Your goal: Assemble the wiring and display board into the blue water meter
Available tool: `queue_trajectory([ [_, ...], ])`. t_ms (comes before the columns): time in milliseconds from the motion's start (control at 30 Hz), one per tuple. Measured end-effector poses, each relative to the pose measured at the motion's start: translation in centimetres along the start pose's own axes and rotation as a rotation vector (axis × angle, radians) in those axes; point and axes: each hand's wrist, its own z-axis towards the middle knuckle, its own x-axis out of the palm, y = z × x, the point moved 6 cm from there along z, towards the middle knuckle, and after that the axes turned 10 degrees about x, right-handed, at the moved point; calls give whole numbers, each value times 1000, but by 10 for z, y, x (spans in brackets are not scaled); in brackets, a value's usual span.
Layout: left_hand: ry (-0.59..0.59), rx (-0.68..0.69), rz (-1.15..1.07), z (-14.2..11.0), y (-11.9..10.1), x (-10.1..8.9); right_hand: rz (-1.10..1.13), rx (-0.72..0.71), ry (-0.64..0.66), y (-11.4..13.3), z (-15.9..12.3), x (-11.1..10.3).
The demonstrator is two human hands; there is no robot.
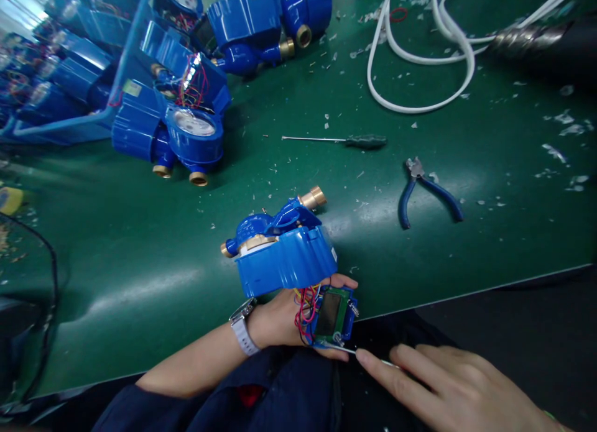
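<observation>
My left hand point(275, 320), with a watch on its wrist, is closed around a green circuit board with a grey display point(330, 314) in a blue frame. Red, black and yellow wires point(305, 314) run from the board toward a blue water meter point(286, 258) with brass ends, tipped on its side near the table edge. Between the fingers of my right hand point(433, 376) is a thin metal rod point(345, 349), its tip at the board's lower edge. The rod's other end is hidden in the hand, so its kind cannot be told.
A dark-handled screwdriver point(366, 142) and blue-handled cutting pliers point(431, 193) lie on the green table point(280, 165). Several blue water meters point(193, 133) crowd the back left around a blue rack point(125, 71). White cable point(420, 109) loops at the back right; a black cord point(53, 276) lies left.
</observation>
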Motion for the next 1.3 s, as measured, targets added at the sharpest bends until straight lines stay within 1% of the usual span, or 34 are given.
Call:
queue_trajectory([
  [67, 12, -34, -39, 0, 2, 1, 158, 69, 53, -3, 0, 5],
  [133, 21, -74, -67, 0, 3, 2, 361, 165, 126, -6, 0, 12],
  [200, 25, -96, -72, -1, 4, 2, 484, 234, 180, -7, 0, 18],
  [267, 25, -87, -65, -1, 4, 2, 482, 228, 178, -6, -1, 19],
  [400, 8, -47, -44, -1, 2, 1, 283, 131, 92, -2, -3, 13],
  [467, -3, -39, -40, -1, 2, 1, 248, 118, 75, -1, -3, 13],
  [533, -12, -43, -51, -1, 2, 1, 332, 162, 115, -2, -4, 18],
  [600, -15, -57, -72, -1, 1, 1, 493, 236, 177, -4, -4, 26],
  [667, -6, -77, -90, 0, 2, 1, 586, 278, 202, -6, -4, 31],
  [733, 4, -89, -95, -1, 3, 2, 519, 240, 172, -4, -4, 29],
  [833, -13, -64, -78, -2, 3, 2, 254, 115, 67, 1, -2, 17],
  [900, -35, -31, -67, -2, 2, 1, 122, 53, 23, 4, -2, 11],
  [967, -37, -16, -66, -2, 2, 2, 96, 46, 24, 4, -2, 11],
  [1000, -33, -19, -67, -2, 2, 2, 135, 62, 36, 3, -2, 13],
  [1067, -18, -34, -73, -2, 3, 2, 290, 116, 68, 0, -3, 19],
  [1200, 3, -79, -80, -1, 5, 2, 670, 283, 128, -6, -4, 34],
  [1300, 6, -90, -57, -1, 5, 2, 839, 410, 171, -7, -3, 38],
])
